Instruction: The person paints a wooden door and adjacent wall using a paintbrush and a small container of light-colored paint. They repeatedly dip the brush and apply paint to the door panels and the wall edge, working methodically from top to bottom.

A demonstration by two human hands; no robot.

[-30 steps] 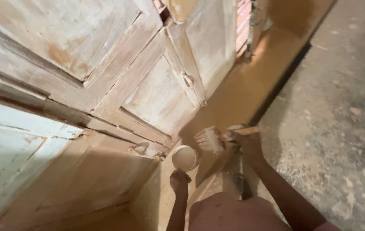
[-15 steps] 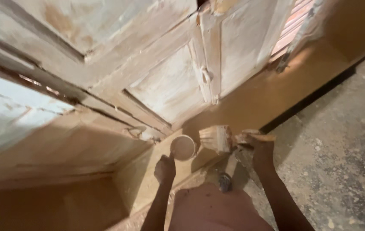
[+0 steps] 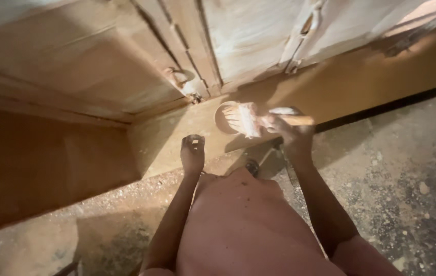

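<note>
Your view has swung lower and your right hand [image 3: 292, 130] has carried the brush [image 3: 248, 119] over the round cup [image 3: 223, 116], likely for loading. That hand's fingers wrap the wooden handle, bristles pointing left. Your left hand [image 3: 193, 152] hangs curled, holding nothing, just below-left of the cup, beneath the weathered doors [image 3: 248, 41].

Worn wooden doors [image 3: 258, 36] with pale, patchy panels fill the top of the view, standing above an ochre step [image 3: 361, 82] that runs along their foot. Below lies a rough concrete floor [image 3: 407, 179], grey and strewn with grit and dust. Warm light falls from the upper right; the left side is in brown shadow
</note>
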